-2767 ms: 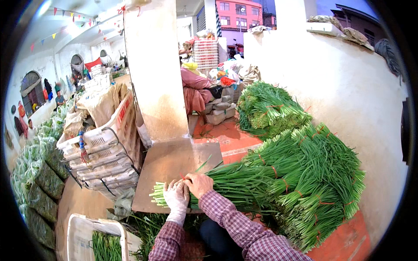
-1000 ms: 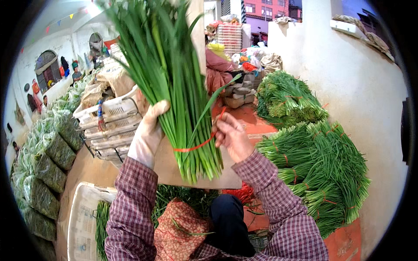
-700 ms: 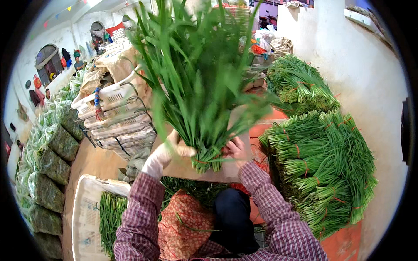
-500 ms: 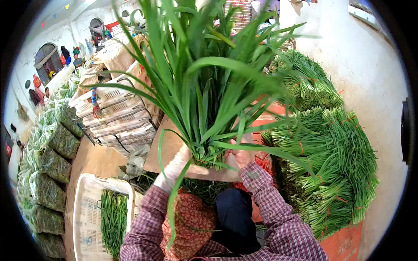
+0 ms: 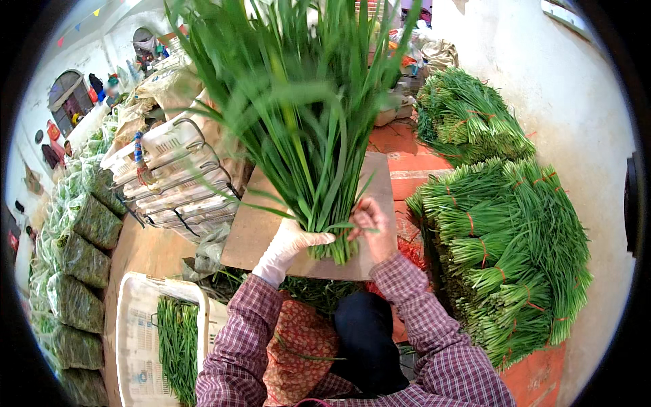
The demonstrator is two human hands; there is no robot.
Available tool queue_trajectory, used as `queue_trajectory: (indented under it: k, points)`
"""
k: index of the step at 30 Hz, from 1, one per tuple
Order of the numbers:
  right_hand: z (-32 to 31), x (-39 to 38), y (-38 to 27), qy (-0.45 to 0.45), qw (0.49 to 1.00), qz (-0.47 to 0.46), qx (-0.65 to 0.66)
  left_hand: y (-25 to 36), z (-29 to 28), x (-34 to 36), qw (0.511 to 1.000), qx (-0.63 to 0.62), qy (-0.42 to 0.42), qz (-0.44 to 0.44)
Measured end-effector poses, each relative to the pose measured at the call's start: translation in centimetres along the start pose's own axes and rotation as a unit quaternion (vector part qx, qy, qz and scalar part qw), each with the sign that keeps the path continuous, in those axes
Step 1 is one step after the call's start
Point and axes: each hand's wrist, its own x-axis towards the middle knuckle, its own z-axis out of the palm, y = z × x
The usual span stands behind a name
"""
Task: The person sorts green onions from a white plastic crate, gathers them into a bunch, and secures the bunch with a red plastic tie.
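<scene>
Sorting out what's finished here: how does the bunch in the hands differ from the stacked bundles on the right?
The held bunch of chives stands upright, leaves fanning loose; the stacked bundles lie flat. Red bands show on the stacked bundles, none visible on the held bunch, gripped near its base by the gloved left hand and bare right hand. Both are long green leaves.

Bunch of green leaves [image 5: 305, 122]: tips cut off by top edge, upper blades motion-blurred. Left hand [image 5: 288, 245] fingers partly hidden behind stems. Board [image 5: 261, 227] centre hidden by bunch. Far-left people too small to tell.
</scene>
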Motion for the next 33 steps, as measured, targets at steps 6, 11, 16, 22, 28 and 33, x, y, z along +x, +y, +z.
queue_trajectory:
  k: [6,11,16,22,28,33]
  points:
    - [1.7,-0.1,0.1,0.004,1.000,-0.004,0.012,2.0,-0.1,3.1,0.993,-0.044,0.052,0.093]
    - [4.2,-1.6,-3.8,0.027,0.998,-0.037,0.047,6.9,0.8,5.2,0.998,-0.058,-0.014,-0.006]
    - [4.6,-4.8,-2.5,0.019,0.999,-0.039,-0.027,5.4,0.4,5.0,0.977,0.012,-0.109,-0.182]
    - [1.3,-1.9,-1.0,-0.021,0.990,0.075,-0.122,4.6,0.0,2.1,0.901,0.430,0.005,-0.054]
    - [3.4,0.7,-2.4,-0.081,0.961,0.012,-0.266,0.1,4.1,-4.3,0.632,0.774,0.039,-0.004]
    - [5.5,2.2,-3.1,-0.109,0.956,-0.069,-0.265,3.4,1.1,-3.4,0.704,0.708,-0.021,-0.045]
